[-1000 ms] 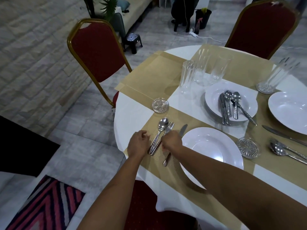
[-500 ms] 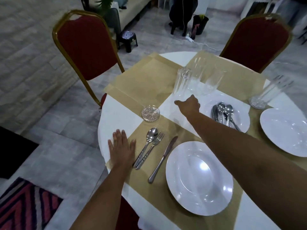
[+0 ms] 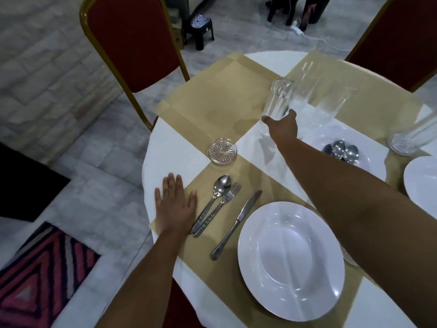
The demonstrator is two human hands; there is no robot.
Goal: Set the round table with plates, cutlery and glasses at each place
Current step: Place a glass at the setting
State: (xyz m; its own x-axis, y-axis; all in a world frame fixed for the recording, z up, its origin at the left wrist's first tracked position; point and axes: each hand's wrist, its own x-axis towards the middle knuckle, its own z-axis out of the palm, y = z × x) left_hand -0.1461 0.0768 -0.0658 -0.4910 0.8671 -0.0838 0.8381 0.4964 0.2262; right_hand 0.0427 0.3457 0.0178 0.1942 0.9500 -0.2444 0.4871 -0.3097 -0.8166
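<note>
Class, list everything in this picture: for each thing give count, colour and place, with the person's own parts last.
Plates: three, white; near, centre, right edge.
Glasses: four, clear; three at centre, one right.
Spoon, fork, knife: one each, silver; left of near plate.
Spoons: silver, count unclear; on centre plate.
Coasters: two, clear; one beyond the spoon, one mostly hidden under the right arm.
Mats: at least four, tan; on the white table.
Chairs: two, red and gold; left and far sides.
Stool: one, black; floor beyond.
Rug: one, red-striped; floor, lower left.
Left grip: flat on table edge.
Right grip: holds the nearest glass.
</note>
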